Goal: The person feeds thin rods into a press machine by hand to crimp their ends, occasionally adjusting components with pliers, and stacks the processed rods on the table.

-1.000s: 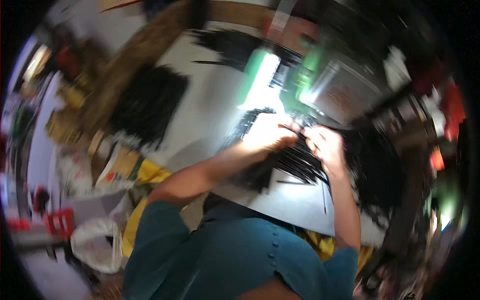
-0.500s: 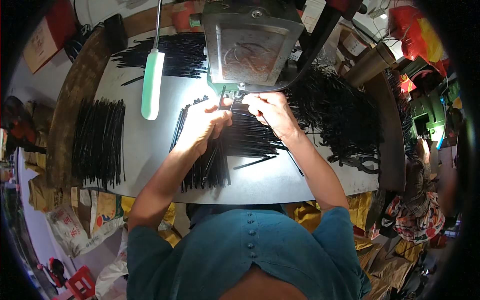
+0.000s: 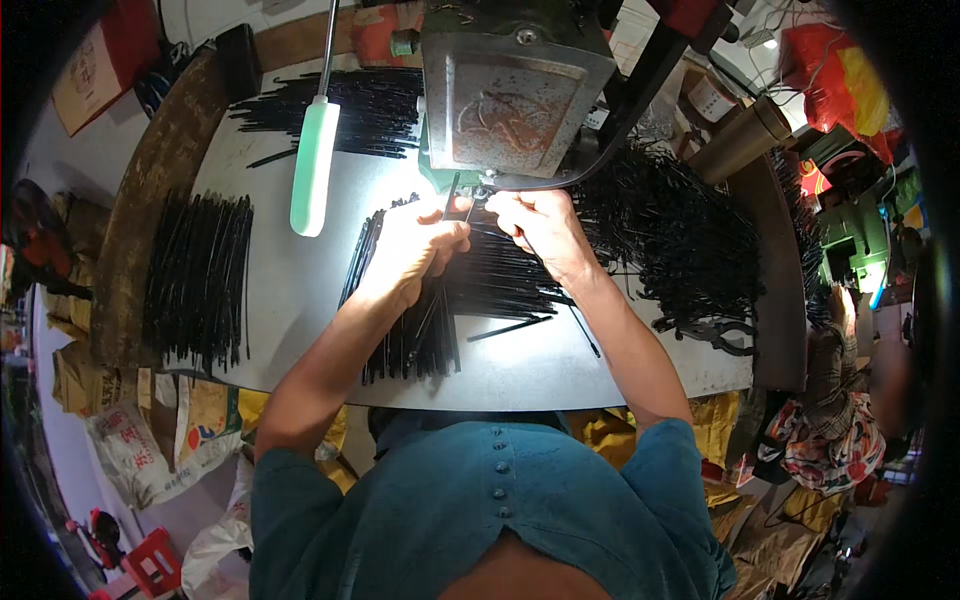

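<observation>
Black strip [image 3: 478,212] is pinched between both hands right under the sewing machine [image 3: 510,95], long axis running left-right. Left hand [image 3: 415,250] and right hand [image 3: 540,222] fingers are closed on it, right hand a bit nearer the needle, strip pile [image 3: 415,320] on the surface [image 3: 290,290] just below.

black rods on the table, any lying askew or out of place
A few: one black rod and a thinner one lie loose, slanted across the bare table beside the centre bundle. The left bundle lies tidy.

Thin black strip [image 3: 462,208], pinched btwn both hands under the machine head, tilted, far centre of table. Bundle of black strips [image 3: 415,300] lies fanned just below, running near-to-far, under left hand.
</observation>
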`<action>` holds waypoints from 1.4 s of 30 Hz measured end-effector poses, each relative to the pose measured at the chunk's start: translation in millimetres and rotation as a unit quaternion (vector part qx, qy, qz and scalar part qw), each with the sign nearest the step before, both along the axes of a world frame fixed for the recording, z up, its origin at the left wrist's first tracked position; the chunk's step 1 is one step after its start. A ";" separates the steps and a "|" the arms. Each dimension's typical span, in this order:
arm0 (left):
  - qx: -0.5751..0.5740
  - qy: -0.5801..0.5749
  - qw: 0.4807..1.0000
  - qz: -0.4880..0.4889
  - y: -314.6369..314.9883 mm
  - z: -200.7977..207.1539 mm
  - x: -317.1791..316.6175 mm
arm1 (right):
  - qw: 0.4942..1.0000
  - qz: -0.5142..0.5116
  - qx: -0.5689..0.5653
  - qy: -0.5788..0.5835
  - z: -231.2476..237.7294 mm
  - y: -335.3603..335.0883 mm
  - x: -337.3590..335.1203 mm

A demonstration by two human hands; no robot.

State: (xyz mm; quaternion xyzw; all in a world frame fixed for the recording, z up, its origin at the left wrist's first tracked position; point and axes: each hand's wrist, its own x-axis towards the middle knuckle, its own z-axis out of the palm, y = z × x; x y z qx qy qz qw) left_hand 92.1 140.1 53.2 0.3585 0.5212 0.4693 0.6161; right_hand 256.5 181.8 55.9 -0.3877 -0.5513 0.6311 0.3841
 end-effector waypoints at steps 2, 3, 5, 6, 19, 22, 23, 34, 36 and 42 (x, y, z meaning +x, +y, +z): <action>0.005 -0.002 1.000 0.000 -0.3 -0.1 -0.1 | 1.000 0.002 0.000 0.002 0.4 -0.5 -0.3; 0.010 -0.003 1.000 0.000 -0.4 0.1 -0.4 | 1.000 -0.006 -0.006 -0.004 1.4 -1.4 -1.4; 0.012 0.002 1.000 -0.003 0.2 -0.6 -0.9 | 1.000 -0.014 -0.013 -0.012 0.9 -1.6 -1.8; 0.014 0.008 1.000 -0.006 0.7 -1.5 -1.0 | 1.000 -0.011 -0.015 -0.006 -1.3 -0.6 -1.5; -0.004 -0.003 1.000 -0.005 0.3 -0.2 -0.6 | 0.999 -0.022 0.023 0.020 -18.7 2.9 -3.9; -0.017 0.001 1.000 -0.007 -0.2 -0.9 -2.5 | 0.997 -0.021 -0.067 0.014 -0.1 -3.7 -4.1; -0.014 0.003 1.000 -0.010 0.5 -1.7 -2.6 | 0.998 -0.021 -0.066 0.014 -0.1 -3.1 -2.9; -0.004 -0.013 0.998 -0.062 -9.8 0.6 -17.8 | 0.994 0.020 -0.081 0.066 -8.9 -9.4 4.9; 0.004 -0.011 0.999 -0.052 -11.0 -2.6 -9.9 | 0.993 0.003 -0.069 0.091 -5.9 -12.9 -1.2; 0.038 -0.025 0.999 -0.010 -10.1 -14.8 1.9 | 0.994 -0.016 -0.037 0.102 -12.2 -12.1 -9.1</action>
